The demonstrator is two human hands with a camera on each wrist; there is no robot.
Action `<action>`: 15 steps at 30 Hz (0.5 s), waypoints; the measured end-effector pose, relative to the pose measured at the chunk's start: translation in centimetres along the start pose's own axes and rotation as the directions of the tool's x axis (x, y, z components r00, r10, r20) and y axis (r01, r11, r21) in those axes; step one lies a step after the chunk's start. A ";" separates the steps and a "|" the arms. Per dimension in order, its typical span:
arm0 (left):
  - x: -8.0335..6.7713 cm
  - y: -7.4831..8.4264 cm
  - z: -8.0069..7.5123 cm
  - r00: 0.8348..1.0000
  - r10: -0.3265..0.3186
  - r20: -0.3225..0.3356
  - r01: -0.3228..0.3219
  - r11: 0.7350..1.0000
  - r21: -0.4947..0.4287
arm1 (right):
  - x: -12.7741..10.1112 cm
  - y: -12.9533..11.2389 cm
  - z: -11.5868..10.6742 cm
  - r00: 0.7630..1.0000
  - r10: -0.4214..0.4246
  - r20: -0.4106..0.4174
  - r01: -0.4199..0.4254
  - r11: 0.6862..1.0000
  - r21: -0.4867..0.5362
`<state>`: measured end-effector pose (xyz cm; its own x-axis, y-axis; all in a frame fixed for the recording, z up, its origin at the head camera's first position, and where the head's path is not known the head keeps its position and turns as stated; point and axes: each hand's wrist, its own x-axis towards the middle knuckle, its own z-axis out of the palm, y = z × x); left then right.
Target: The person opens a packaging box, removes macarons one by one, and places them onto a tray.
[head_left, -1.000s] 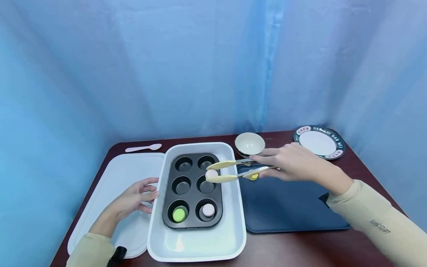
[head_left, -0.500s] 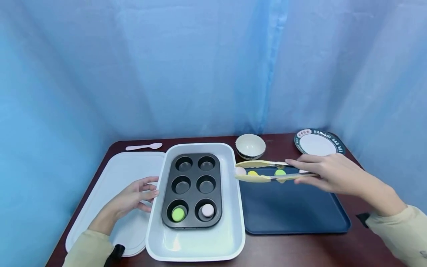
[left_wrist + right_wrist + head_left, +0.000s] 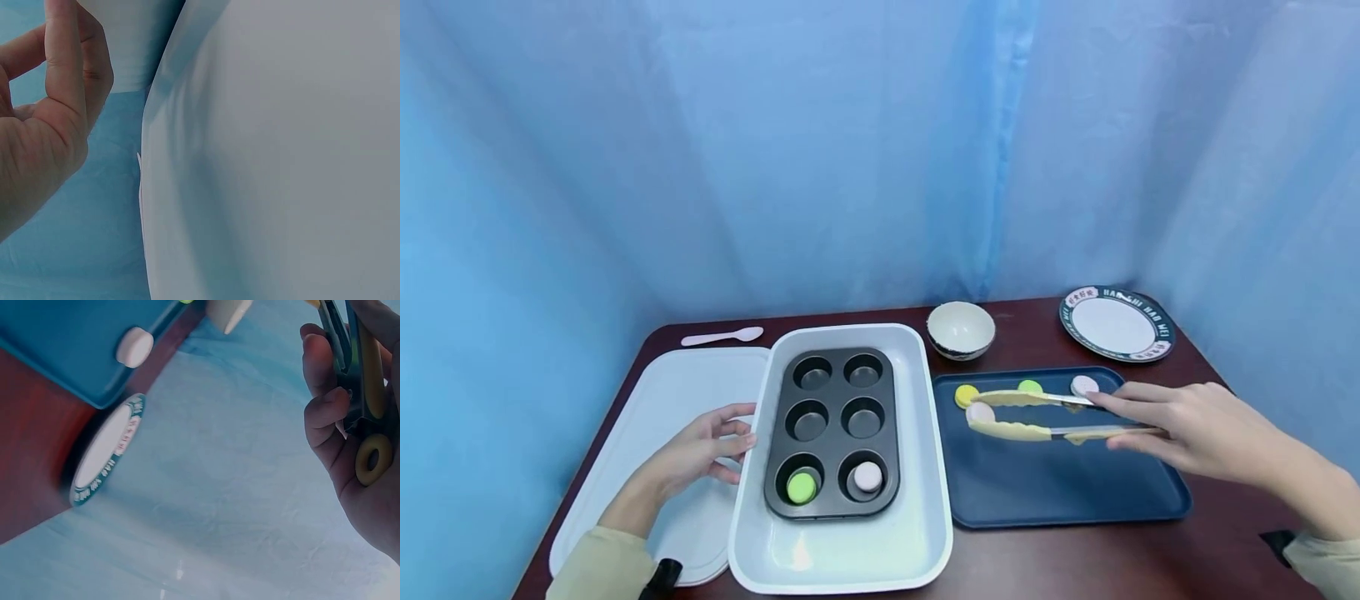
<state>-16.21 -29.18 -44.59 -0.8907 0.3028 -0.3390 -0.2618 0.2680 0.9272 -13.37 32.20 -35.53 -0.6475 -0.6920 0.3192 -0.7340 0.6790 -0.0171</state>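
Note:
My right hand [image 3: 1112, 421] grips a pair of yellow-tipped tongs [image 3: 1045, 417] over the blue tray [image 3: 1060, 483]. A pink macaron [image 3: 979, 412] sits between the tong tips, low over the tray's left part; whether it touches the tray I cannot tell. Along the tray's far edge lie a yellow macaron [image 3: 966, 395], a green one [image 3: 1030, 386] and another pink one [image 3: 1084, 385]. A dark muffin pan [image 3: 833, 392] stands in a white baking dish [image 3: 842, 554], with a green macaron [image 3: 802, 487] and a pink macaron [image 3: 868, 476] in its two near cups. My left hand [image 3: 737, 442] rests relaxed against the dish's left wall.
A white board [image 3: 647, 408] lies under my left hand. At the table's back are a white spoon [image 3: 722, 336], a small bowl [image 3: 961, 328] and a green-rimmed plate [image 3: 1116, 323]. Blue cloth walls close in the table on three sides.
My right hand carried the tongs and the pink macaron rightward from over the muffin pan to low over the blue tray. The left hand stayed put.

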 end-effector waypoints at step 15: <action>-0.2 0.2 0.1 1.000 0.000 -0.015 0.000 1.000 -0.003 | -1.7 -0.8 3.3 0.999 -0.033 0.007 0.033 0.998 0.045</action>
<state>-16.02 -29.08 -44.33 -0.8962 0.2892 -0.3364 -0.2628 0.2648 0.9278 -12.35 31.98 -39.18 -0.6241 -0.7160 0.3128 -0.7634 0.6441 -0.0488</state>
